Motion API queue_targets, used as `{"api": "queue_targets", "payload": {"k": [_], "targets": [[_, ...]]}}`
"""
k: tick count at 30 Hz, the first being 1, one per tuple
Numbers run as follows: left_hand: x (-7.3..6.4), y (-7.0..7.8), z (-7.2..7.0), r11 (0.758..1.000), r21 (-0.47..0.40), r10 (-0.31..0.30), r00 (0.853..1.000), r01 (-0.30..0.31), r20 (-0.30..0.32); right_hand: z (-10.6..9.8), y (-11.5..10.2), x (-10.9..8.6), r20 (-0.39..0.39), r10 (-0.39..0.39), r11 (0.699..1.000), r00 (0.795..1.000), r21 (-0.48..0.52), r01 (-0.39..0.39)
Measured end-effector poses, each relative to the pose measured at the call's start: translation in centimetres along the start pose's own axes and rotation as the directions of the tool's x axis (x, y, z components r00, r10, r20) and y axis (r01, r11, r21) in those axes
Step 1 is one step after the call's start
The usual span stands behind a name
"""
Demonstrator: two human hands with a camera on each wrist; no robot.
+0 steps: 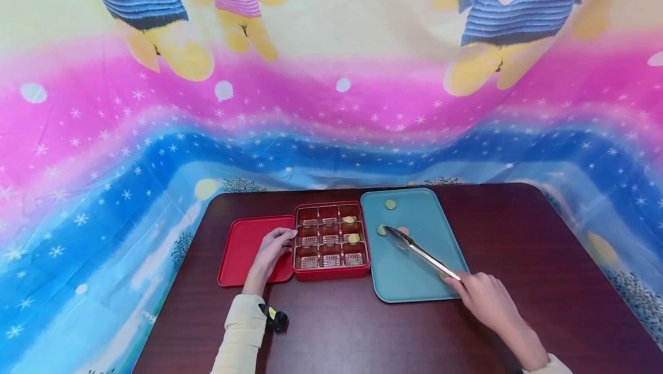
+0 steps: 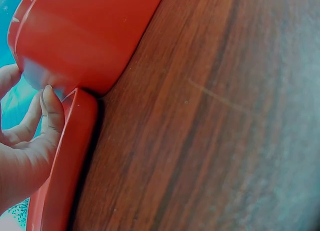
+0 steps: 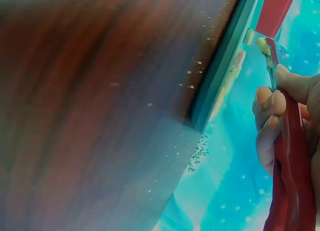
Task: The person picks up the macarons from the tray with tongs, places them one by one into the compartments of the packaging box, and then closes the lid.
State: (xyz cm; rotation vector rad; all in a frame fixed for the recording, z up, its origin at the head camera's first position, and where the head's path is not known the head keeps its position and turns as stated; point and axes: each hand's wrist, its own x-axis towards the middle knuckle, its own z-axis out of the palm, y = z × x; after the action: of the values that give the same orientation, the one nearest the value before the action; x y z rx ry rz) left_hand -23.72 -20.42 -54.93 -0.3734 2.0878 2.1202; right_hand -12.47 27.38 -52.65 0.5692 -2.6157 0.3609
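My right hand grips a pair of tongs over the blue-green tray. The tongs' tips meet a small round pale green piece; in the right wrist view this green piece sits at the tips, though whether it is clamped or lifted is unclear. A pink piece and another green piece lie nearby on the tray. At the left, my left hand holds the side of the red compartment box, thumb against its wall. Yellow pieces occupy compartments in the box's right column.
A flat red lid lies left of the box, under my left hand. The tray stands right against the box. Behind the dark wooden table hangs a patterned cloth. Another piece on the tray is partly hidden near my right hand.
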Motion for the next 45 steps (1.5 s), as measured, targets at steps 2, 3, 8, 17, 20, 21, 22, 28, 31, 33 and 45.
{"api": "queue_targets", "payload": {"k": [2,3,8,17,20,21,22,28,31,33,45], "targets": [[0.1,0.0,0.0,1.0,0.001,0.002,1.0,-0.002,-0.001,-0.1,-0.2,0.5,0.014,0.016,1.0,1.0,0.009,-0.016],[0.1,0.0,0.0,1.0,0.002,0.003,1.0,-0.003,-0.002,-0.2,-0.3,0.7,0.023,0.024,1.0,0.999,0.011,-0.024],[0.2,-0.2,0.0,1.0,0.015,0.006,1.0,-0.006,-0.007,-0.6,-0.8,2.1,0.072,0.044,0.998,0.996,0.04,-0.047],[0.2,-0.4,0.1,1.0,-0.003,0.01,1.0,-0.01,-0.011,-0.6,-1.5,4.6,0.078,0.003,0.998,0.997,0.056,-0.008],[0.2,-0.3,0.2,1.0,-0.007,0.012,1.0,-0.012,-0.008,-0.5,-1.6,5.1,0.067,-0.006,0.999,0.998,0.051,0.002],[0.2,-0.3,0.2,1.0,-0.004,0.012,1.0,-0.012,-0.007,-0.4,-1.7,5.2,0.059,-0.008,0.999,0.998,0.051,0.005],[0.2,-0.2,0.2,1.0,-0.003,0.011,1.0,-0.011,-0.006,-0.4,-1.7,5.3,0.05,-0.014,0.999,0.999,0.045,0.012],[0.1,-0.1,0.2,1.0,0.007,0.011,1.0,-0.011,-0.003,-0.2,-2.1,5.8,0.017,-0.034,0.999,0.999,0.029,0.034],[0.1,0.0,0.2,1.0,0.005,0.012,1.0,-0.012,-0.006,-0.3,-2.3,6.0,0.034,-0.019,0.999,0.999,0.036,0.018],[0.1,0.0,0.1,1.0,0.006,0.012,1.0,-0.012,-0.007,-0.4,-2.5,6.2,0.051,-0.004,0.999,0.999,0.039,0.002],[0.2,-0.3,-0.1,1.0,0.003,0.009,1.0,-0.009,-0.008,-0.1,-3.6,8.2,0.099,0.006,0.999,0.995,0.049,-0.011]]}}
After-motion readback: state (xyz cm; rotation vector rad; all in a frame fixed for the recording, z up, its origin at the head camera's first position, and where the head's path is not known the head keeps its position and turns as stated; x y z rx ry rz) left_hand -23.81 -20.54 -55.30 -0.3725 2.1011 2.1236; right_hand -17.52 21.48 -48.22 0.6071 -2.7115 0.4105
